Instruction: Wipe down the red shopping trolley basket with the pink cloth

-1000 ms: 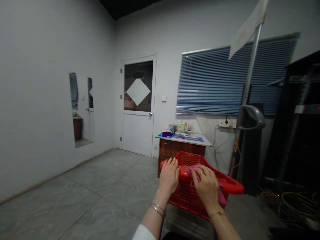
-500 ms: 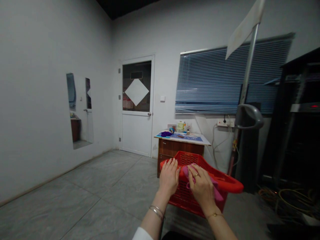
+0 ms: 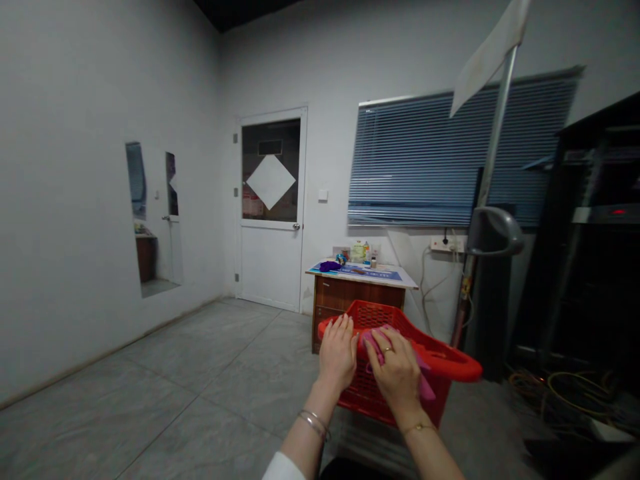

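A red plastic shopping cart [image 3: 460,367] with meshed walls stands in front of me. My left hand [image 3: 338,350] is closed over the left end of its red handle, fingers curled across the top. Just right of it, my right hand [image 3: 396,370] grips a pink cloth [image 3: 426,389] and presses it on the same handle. Part of the cloth hangs out below the palm. The fingertips of my right hand are partly hidden by the cloth and the hand itself.
Behind the cart is a wooden desk [image 3: 360,291] with a purple cloth [image 3: 329,266] and small bottles on top. A metal pole [image 3: 493,153] with a grey holder rises at the right, near a dark rack and loose cables [image 3: 575,393]. A white door [image 3: 270,267] is at the back.
My right hand has slid slightly left along the handle with the pink cloth, closer to my left hand. My left hand stays in place on the handle.
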`<action>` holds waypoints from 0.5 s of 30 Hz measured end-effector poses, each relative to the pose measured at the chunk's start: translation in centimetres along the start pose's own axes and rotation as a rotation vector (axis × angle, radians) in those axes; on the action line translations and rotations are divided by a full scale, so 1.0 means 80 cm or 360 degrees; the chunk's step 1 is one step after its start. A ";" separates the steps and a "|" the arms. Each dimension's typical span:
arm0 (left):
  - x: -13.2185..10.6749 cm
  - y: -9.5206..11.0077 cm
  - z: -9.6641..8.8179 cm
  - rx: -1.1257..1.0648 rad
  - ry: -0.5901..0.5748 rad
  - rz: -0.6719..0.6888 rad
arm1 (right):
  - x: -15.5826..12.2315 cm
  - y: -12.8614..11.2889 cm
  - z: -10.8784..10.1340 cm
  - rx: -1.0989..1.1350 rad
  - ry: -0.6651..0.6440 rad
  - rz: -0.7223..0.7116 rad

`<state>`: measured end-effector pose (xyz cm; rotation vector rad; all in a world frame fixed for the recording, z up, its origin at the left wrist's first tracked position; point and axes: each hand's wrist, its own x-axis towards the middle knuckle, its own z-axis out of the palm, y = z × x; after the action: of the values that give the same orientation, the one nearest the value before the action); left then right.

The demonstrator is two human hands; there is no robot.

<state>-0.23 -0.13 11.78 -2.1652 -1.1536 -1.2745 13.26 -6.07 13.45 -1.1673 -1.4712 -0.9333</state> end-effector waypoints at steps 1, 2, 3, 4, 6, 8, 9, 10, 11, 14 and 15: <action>0.000 -0.002 -0.001 -0.0001 -0.0004 0.0013 | 0.001 -0.007 0.003 0.0003 -0.0003 -0.0008; 0.000 -0.004 -0.003 -0.0003 -0.0010 0.0030 | 0.001 -0.010 0.004 0.0008 -0.0011 -0.0020; 0.000 -0.006 -0.005 -0.0007 -0.0018 0.0046 | 0.001 -0.009 0.004 0.0019 -0.0024 -0.0036; 0.000 -0.008 -0.006 -0.0012 -0.0027 0.0060 | 0.000 -0.004 0.003 0.0034 -0.0037 -0.0054; 0.000 -0.009 -0.008 -0.0022 -0.0048 0.0074 | -0.004 0.015 -0.005 0.0057 -0.0056 -0.0077; 0.000 -0.008 -0.008 -0.0028 -0.0062 0.0060 | -0.009 0.043 -0.017 0.0039 -0.0033 -0.0038; 0.000 -0.007 -0.008 -0.0031 -0.0064 0.0049 | -0.011 0.057 -0.024 0.0009 -0.0005 0.0012; 0.000 -0.006 -0.007 -0.0035 -0.0060 0.0040 | -0.013 0.070 -0.030 -0.0028 0.0025 0.0072; 0.000 -0.004 -0.006 -0.0037 -0.0052 0.0031 | -0.015 0.081 -0.037 -0.0066 0.0053 0.0131; 0.000 0.000 -0.003 -0.0041 -0.0015 0.0003 | -0.016 0.088 -0.046 -0.0141 0.0118 0.0231; 0.000 0.002 -0.002 -0.0038 -0.0005 -0.0008 | -0.015 0.082 -0.045 -0.0146 0.0127 0.0226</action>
<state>-0.23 -0.35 11.86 -2.1836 -1.1511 -1.2937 20.49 -8.19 12.97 -1.2695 -1.2761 -0.9467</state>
